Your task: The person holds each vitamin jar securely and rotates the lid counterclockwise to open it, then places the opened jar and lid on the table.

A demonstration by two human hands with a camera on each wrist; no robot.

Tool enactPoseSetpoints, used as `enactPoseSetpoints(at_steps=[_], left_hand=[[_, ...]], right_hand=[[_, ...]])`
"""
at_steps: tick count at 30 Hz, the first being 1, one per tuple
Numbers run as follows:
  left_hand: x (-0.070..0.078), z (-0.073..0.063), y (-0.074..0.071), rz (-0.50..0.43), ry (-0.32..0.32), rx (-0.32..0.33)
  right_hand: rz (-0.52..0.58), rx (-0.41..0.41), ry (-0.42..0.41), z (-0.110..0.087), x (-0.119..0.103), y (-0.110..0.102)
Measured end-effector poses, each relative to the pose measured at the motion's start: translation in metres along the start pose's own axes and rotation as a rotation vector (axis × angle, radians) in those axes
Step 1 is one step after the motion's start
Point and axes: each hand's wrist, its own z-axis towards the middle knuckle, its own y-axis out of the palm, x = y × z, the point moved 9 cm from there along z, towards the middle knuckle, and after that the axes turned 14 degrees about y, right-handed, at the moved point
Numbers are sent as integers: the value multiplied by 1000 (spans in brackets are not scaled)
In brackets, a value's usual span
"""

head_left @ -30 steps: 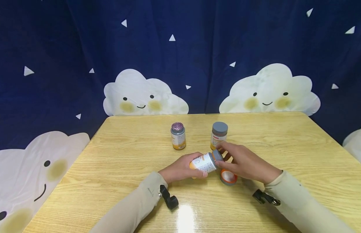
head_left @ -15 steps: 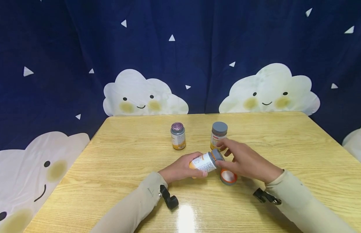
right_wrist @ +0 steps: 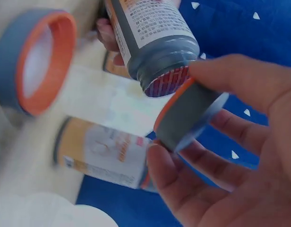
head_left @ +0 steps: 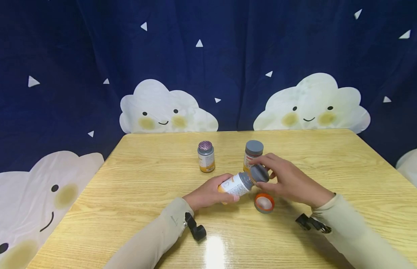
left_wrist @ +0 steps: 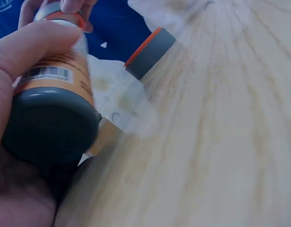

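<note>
My left hand (head_left: 210, 192) grips a pill bottle (head_left: 234, 185) with a white and orange label, tilted so its mouth points right and up. In the right wrist view a reddish foil seal (right_wrist: 168, 82) covers that mouth. Thumb and fingers of my right hand (head_left: 285, 179) pinch a grey screw cap (right_wrist: 190, 113) with an orange inner rim. This cap is off the bottle, right beside its mouth. Below the hands, a second grey cap (head_left: 264, 203) lies on the table with its orange inside up.
Behind the hands stands an uncapped bottle (head_left: 206, 157) with a purplish foil seal. A capped bottle (head_left: 253, 154) stands to its right, partly hidden by my right hand. All are on a wooden table (head_left: 154, 168) before a dark blue cloud-printed curtain (head_left: 181, 56).
The cap in my right hand has come off the held bottle and moved slightly right and up, baring the bottle's neck. My left hand and the standing bottles have stayed about where they were.
</note>
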Motion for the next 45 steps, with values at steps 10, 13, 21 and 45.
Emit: enactPoseSetpoints(at_steps=[10,13,21,45], left_hand=[[-3,0,-27,-33,61,262],[-7,3,-33,-8,57,309],[-14,22,-35,4,51,328],[-17,36,-48,330,-60,432]], right_hand=[[124,-17,29,4,-4,6],[96,-61,16,2,-8,18],[66,-238,51,-4,-7,57],[-56,-293,-42,-9,-9,82]])
